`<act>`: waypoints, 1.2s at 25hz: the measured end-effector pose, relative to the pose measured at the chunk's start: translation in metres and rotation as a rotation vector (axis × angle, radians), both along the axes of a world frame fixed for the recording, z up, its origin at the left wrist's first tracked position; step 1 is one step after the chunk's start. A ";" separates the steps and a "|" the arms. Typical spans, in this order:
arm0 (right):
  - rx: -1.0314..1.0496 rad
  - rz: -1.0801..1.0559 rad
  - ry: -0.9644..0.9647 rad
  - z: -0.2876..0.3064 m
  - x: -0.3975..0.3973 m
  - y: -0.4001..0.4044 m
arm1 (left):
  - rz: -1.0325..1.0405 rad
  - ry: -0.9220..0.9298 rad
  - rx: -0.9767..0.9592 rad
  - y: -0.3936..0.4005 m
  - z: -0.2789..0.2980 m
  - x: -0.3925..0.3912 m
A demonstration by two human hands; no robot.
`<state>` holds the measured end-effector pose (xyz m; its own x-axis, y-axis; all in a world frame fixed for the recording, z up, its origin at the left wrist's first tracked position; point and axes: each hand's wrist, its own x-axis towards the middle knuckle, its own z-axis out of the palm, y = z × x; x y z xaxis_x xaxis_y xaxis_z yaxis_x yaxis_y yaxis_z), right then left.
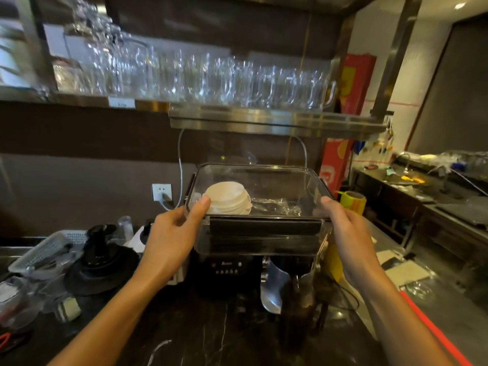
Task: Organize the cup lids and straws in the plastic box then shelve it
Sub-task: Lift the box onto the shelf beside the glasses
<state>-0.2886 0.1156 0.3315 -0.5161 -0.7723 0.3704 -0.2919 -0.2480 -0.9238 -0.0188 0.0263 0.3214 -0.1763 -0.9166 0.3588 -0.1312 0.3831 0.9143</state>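
A clear plastic box (277,180) with a closed clear lid and dark side latches is held up in front of me, above a black machine. My left hand (174,231) grips its left front corner, thumb on the lid. My right hand (340,225) grips its right front corner. Through the lid I see a stack of white cup lids (229,198) on the left and a clear wrapped bundle (277,206), probably the straws, on the right. A steel shelf (277,122) hangs just above and behind the box.
Several glass mugs (211,80) line the steel shelf. Below the box stand a black machine (227,268), a metal jug (274,286) and a dark bottle (303,307). A black blender lid (103,262) and a white basket (47,249) are at the left. A yellow roll (352,202) stands at the right.
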 end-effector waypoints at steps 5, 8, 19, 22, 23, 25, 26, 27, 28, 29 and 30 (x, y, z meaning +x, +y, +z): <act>-0.065 0.061 0.051 0.038 -0.014 0.013 | 0.008 -0.044 -0.078 0.015 0.038 -0.009; -0.139 0.073 0.092 0.068 -0.024 0.017 | -0.012 -0.042 -0.150 0.023 0.060 -0.015; -0.230 -0.014 0.080 0.166 -0.050 -0.012 | -0.015 0.039 -0.393 -0.021 0.155 -0.047; -0.243 -0.019 0.108 0.184 -0.070 -0.035 | -0.008 0.040 -0.420 -0.046 0.174 -0.063; -0.244 0.005 0.126 0.188 -0.076 -0.042 | 0.002 0.049 -0.423 -0.055 0.179 -0.070; -0.230 0.036 0.175 0.197 -0.087 -0.057 | 0.012 0.045 -0.411 -0.073 0.188 -0.082; -0.224 0.048 0.195 0.201 -0.093 -0.066 | 0.007 0.031 -0.406 -0.082 0.193 -0.087; -0.217 0.064 0.203 0.203 -0.098 -0.073 | -0.001 0.018 -0.397 -0.090 0.197 -0.092; -0.207 0.074 0.209 0.206 -0.104 -0.081 | -0.006 0.010 -0.385 -0.099 0.202 -0.099; -0.196 0.073 0.215 0.208 -0.110 -0.087 | -0.005 0.015 -0.375 -0.108 0.205 -0.105; -0.193 0.064 0.219 0.209 -0.115 -0.094 | 0.000 0.024 -0.369 -0.117 0.207 -0.111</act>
